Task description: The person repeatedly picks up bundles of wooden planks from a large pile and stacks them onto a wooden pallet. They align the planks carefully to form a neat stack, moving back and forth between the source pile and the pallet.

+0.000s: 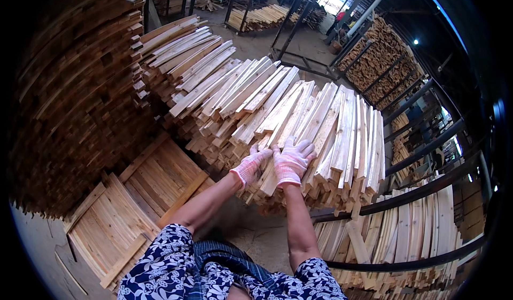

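A large stack of pale wooden strips (pixel 251 99) lies in front of me, the strips side by side with uneven ends. My right hand (pixel 293 160), in a pinkish-white glove, rests palm down on the top strips with its fingers spread. Close beside it, my left hand (pixel 252 166), gloved the same way, is at the near ends of the strips. Its fingers look closed around a strip end, though the strip's underside and part of the fingers are hidden.
Wooden panels (pixel 123 214) lean at my lower left beside a tall wall of stacked wood (pixel 75 97). At right, dark metal rails (pixel 422 201) curve around another stack of strips (pixel 411 228). An empty metal frame (pixel 291 38) and more wood piles (pixel 262 18) stand farther back.
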`<state>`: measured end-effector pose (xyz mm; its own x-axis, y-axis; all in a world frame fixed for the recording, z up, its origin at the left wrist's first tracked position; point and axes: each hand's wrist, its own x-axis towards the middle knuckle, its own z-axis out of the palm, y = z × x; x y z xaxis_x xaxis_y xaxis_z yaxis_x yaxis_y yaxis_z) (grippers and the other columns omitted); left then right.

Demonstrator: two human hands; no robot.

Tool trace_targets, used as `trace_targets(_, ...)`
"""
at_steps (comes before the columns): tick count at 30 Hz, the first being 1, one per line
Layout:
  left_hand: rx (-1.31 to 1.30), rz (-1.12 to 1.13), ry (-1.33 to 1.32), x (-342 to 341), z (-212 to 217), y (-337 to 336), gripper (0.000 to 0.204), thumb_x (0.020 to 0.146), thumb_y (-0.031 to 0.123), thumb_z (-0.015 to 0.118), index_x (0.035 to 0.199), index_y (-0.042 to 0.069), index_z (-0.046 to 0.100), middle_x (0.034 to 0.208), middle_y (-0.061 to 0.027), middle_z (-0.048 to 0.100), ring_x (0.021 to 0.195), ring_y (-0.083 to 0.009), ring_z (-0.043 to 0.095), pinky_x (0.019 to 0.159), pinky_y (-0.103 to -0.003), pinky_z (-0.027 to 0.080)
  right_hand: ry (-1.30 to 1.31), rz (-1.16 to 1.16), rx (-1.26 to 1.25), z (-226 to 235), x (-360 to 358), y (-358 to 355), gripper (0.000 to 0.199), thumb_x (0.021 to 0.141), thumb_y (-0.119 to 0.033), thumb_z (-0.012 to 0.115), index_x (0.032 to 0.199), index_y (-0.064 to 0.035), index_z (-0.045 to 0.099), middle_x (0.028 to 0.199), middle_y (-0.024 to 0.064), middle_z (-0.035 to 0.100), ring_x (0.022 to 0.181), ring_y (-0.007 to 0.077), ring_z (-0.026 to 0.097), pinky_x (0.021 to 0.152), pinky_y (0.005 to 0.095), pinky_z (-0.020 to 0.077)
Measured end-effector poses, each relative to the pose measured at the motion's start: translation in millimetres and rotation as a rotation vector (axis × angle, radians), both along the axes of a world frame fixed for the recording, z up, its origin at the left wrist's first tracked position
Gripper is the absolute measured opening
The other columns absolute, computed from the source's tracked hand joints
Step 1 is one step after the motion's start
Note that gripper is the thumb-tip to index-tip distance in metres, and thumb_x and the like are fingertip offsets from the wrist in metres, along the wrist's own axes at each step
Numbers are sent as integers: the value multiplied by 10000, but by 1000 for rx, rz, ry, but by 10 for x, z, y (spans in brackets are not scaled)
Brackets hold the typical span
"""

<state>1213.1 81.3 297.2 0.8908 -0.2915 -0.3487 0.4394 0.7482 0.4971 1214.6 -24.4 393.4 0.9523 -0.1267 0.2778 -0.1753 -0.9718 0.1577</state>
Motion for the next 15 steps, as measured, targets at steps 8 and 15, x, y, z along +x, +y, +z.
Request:
trace_targets(8, 153, 23, 24, -85, -13, 69, 916, 846, 159, 717, 1606, 229, 209, 873, -40, 534, 680, -139, 495, 607, -325, 462, -76, 6, -78, -99, -138, 170, 731, 861, -575, 695, 1409, -114, 548, 1480, 322, 402, 1414, 500, 357, 1205, 601, 224)
trace_targets(15, 114, -94, 74, -1402, -111, 928, 850, 874, 196, 744, 1563, 236, 248, 1418, -141, 429, 1248, -360, 467, 1020, -486, 461, -29, 136, 168, -112, -1426, 626, 751, 853, -526, 726, 1445, -109, 522, 1468, 368, 347, 1388, 563, 330, 1191, 657, 210)
